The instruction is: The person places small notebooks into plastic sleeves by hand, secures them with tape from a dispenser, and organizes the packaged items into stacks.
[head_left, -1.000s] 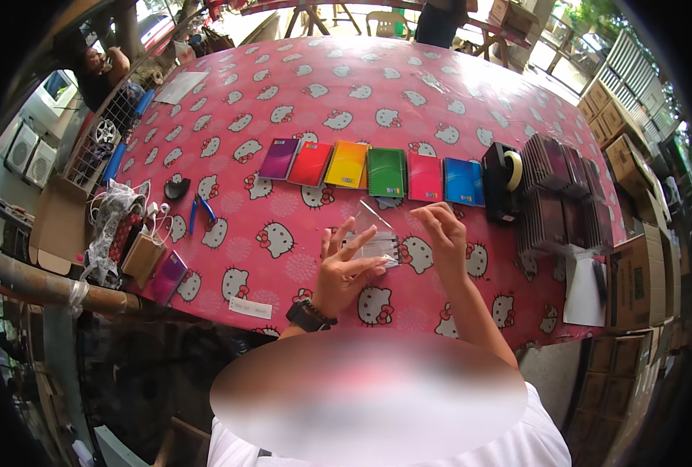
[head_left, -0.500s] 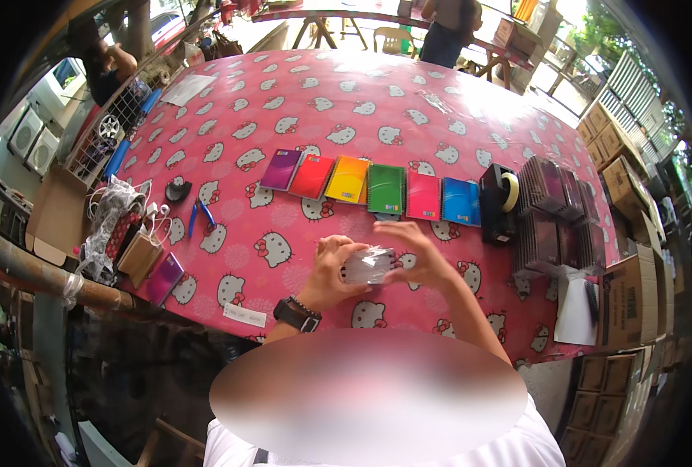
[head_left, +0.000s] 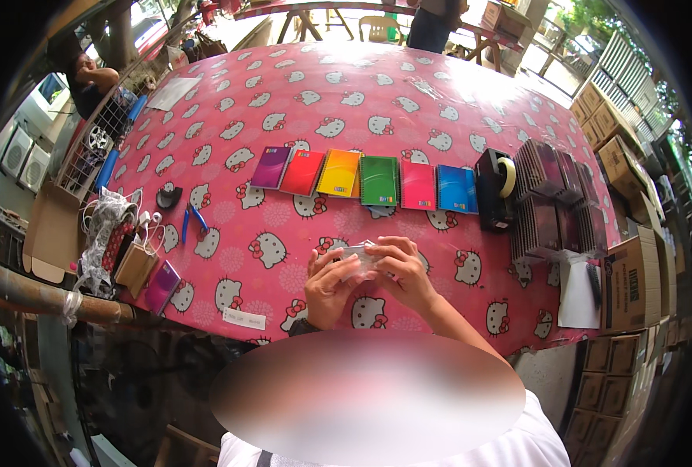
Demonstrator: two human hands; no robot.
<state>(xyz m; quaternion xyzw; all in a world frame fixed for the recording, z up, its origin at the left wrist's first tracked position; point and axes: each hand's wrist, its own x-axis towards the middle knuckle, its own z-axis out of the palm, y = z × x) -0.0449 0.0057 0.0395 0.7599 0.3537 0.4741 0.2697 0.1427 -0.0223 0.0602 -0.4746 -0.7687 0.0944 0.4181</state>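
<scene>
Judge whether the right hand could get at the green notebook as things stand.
Probably yes: the green notebook lies uncovered beyond the right hand, with nothing tall standing between. That hand holds the clear packet with the left hand, though, so it would likely have to let go first.

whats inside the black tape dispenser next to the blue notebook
A roll of pale yellowish tape sits in the black tape dispenser. The roll's lower part is covered, so it cannot be seen.

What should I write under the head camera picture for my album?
Left hand and right hand hold a pale packet together, near six bright notebooks lined up on a pink table.
</scene>
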